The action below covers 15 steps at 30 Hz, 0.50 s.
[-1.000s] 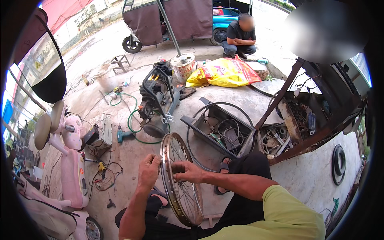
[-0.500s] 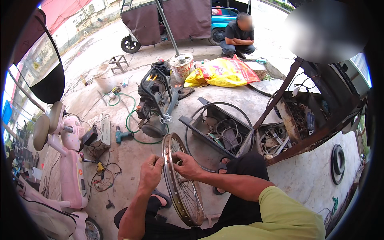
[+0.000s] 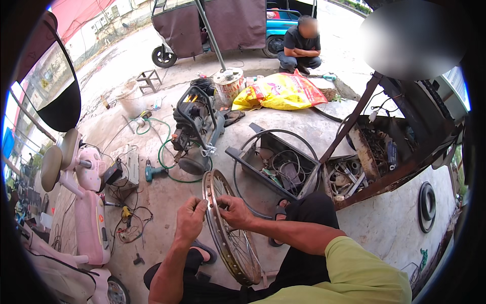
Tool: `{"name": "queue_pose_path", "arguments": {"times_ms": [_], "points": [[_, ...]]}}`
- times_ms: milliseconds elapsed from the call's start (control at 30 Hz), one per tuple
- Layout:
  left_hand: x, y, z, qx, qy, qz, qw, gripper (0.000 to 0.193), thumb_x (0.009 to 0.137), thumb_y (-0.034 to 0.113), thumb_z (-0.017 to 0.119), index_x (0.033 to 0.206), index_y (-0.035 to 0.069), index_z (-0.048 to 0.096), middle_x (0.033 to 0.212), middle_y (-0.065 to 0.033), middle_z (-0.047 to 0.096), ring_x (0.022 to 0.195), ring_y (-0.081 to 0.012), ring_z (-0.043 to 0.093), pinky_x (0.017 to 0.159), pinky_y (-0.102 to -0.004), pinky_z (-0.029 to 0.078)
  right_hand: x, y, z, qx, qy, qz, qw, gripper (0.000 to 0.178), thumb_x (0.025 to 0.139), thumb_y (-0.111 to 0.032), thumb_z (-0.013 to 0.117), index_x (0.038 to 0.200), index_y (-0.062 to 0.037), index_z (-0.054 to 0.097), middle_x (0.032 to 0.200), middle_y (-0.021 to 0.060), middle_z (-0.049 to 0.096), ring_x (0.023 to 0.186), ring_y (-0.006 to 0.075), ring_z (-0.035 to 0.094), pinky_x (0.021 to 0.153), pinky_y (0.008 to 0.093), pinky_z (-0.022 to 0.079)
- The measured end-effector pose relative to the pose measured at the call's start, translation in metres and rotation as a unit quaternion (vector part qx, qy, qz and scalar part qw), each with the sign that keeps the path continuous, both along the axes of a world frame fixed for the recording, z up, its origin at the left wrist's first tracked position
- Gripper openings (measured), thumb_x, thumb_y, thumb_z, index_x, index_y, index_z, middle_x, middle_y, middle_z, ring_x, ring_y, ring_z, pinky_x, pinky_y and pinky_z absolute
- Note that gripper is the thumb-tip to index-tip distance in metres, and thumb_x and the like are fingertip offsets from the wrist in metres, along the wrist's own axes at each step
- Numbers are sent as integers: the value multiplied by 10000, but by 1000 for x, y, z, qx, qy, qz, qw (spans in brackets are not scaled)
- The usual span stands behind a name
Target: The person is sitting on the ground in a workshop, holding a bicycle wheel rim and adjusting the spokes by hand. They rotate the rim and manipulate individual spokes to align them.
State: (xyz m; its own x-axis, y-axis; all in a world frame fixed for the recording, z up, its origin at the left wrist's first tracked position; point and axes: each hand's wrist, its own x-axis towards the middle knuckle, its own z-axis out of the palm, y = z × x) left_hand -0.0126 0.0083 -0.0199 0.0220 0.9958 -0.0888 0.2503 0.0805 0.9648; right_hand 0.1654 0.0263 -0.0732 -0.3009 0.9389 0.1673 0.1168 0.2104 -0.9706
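A bare spoked wheel [image 3: 223, 249] with a worn metal rim and no tyre stands upright and tilted between my knees. My left hand [image 3: 190, 220] is closed in a pinch against the outer face of the rim, near its upper part; whatever lies between the fingertips is too small to make out. From the other side, my right hand [image 3: 235, 212] curls its fingers around the inner side of the rim, by the spokes. Its fingertips are partly hidden by the rim.
Ahead stand an air compressor [image 3: 195, 134], a grey bin [image 3: 293, 187] of parts and a yellow sack [image 3: 283, 92]. A teal drill [image 3: 153, 171] and pink scooter [image 3: 90, 223] are left; a rusty metal frame [image 3: 349, 200] is right. A person [image 3: 299, 45] squats farther off.
The wheel has tilted slightly, its top shifting a little left and its lower end right. Both hands keep their places at the rim, moving only slightly.
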Motion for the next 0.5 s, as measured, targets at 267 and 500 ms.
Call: {"name": "queue_pose_path", "arguments": {"times_ms": [267,500], "points": [[2,0,10,-27,-3,2,1000,261,1000,218,609,827,23,589,636,29,510,555,-45,439,482,-235,349,1,0,1,-31,1,17,999,202,917,-116,681,1082,-1,689,893,113,711,782,124,651,707,311,524],[4,-2,4,-28,-25,-17,999,246,1009,239,600,853,50,574,618,39,490,506,-38,419,430,-222,317,-6,0,-19,-106,117,18,987,243,907,-156,740,1035,34,659,878,33,681,818,69,585,736,267,520]]}}
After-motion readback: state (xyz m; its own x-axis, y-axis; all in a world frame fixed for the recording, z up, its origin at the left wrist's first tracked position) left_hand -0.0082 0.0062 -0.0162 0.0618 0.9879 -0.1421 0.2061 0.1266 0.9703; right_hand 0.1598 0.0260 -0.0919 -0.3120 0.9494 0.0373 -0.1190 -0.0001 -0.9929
